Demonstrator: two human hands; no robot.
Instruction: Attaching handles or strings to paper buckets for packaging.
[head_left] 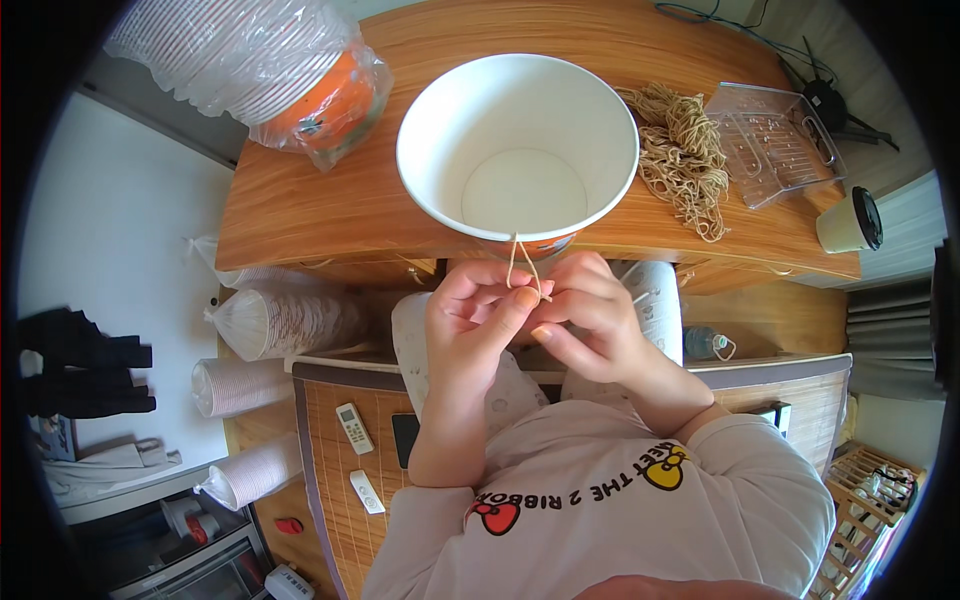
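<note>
- white paper bucket point(517, 130) is standing on the wooden desk point(330, 215) near its front edge, mouth facing me, a bit of orange outer wall showing below the rim
- tan cord point(512, 258) is hanging in a narrow loop from the bucket's near rim, its lower part running into my fingers; how it is fixed at the rim is too small to tell
- my left hand point(480, 312) is pinching the cord between thumb and fingertips, other fingers curling behind
- my right hand point(592, 315) is working just beside it, fingers bent, fingertips meeting the cord's short end; cannot tell if they are gripping or only touching
- both hands are hovering in front of the desk edge, just below the bucket, above my lap
- a pile of tan cords point(685, 150) is lying on the desk just right of the bucket
- a clear plastic tray point(770, 180) is sitting right of the pile, small bits lying inside
- a pale cup point(848, 222) with a black lid is standing at the desk's right end
- a plastic-wrapped bucket stack point(310, 95) is lying at the desk's left, orange side showing
- two white remotes point(354, 428) are lying on the mat to my left
- a clear bottle point(702, 342) is sitting low, right of my knees
</note>
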